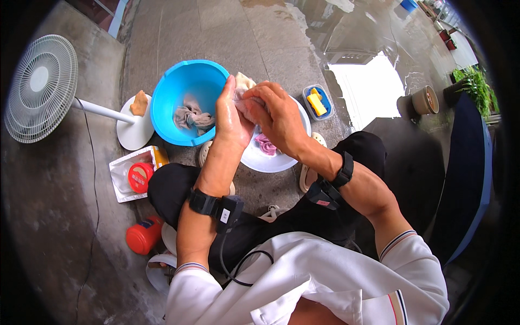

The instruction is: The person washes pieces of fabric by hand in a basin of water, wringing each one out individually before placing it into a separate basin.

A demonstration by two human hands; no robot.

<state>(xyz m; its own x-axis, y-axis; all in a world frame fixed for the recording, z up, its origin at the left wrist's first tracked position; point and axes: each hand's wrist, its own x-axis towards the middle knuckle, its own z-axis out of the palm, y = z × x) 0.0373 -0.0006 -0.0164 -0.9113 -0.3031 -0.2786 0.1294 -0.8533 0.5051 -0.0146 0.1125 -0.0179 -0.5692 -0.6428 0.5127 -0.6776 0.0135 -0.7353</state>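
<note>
A wet, pale pinkish cloth item [248,106] is gripped between my two hands, its cream-coloured end [244,81] poking out at the top. My left hand [232,118] supports it from the left, wet along the thumb side. Curled over it from the right are the fingers of my right hand [280,115]. Below my hands stands a white basin [266,163], partly hidden by them, with a pink cloth [265,144] inside. To the left, a blue plastic basin [162,87] contains cloudy water and a greyish wrung cloth [193,115].
A clear tub [328,115] with yellow bars [316,103] stands right of the white basin. At left are a white pedestal fan [40,79] with its cord [96,195], a box with a red-lidded jar [140,177], and a red container [143,235]. Wet floor [292,24] extends ahead.
</note>
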